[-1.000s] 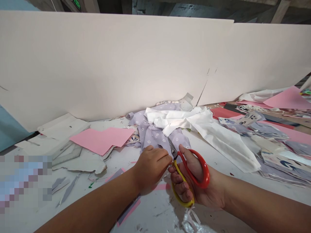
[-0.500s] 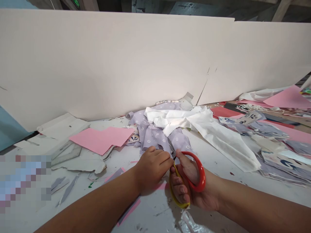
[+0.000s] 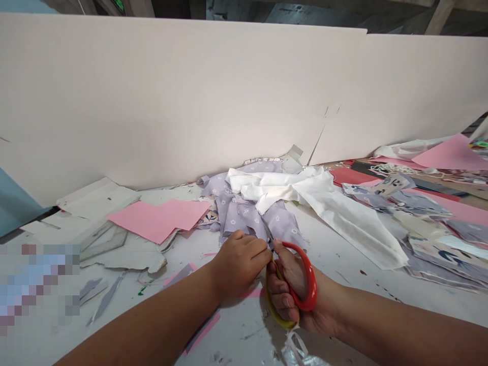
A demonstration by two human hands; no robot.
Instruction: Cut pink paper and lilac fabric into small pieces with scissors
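My right hand (image 3: pixel 295 277) is closed round scissors (image 3: pixel 311 284) with one red and one yellow handle, thumb through the red loop and fingers in the yellow one. Their blades point away from me into lavender fabric (image 3: pixel 244 216) with small white flowers, which splits apart along the blades. Beside the pivot, my left hand (image 3: pixel 240 262) is closed on the near edge of this fabric, its fingertips hidden. A crumpled white cloth (image 3: pixel 343 218) lies over the far part of the fabric and trails to the right.
A pink paper piece (image 3: pixel 160 218) lies left on torn white board (image 3: pixel 125 256). Stacked fabric pieces (image 3: pixel 453 254), red sheets (image 3: pixel 351 176) and white string (image 3: pixel 400 170) are on the right. A tall pale panel (image 3: pixel 190 96) stands behind the table. Clear plastic (image 3: pixel 301 356) lies near me.
The scissor handles have drawn closer together and shifted slightly left with my right hand. The cut in the lavender fabric looks wider on its right side. My left hand has barely moved.
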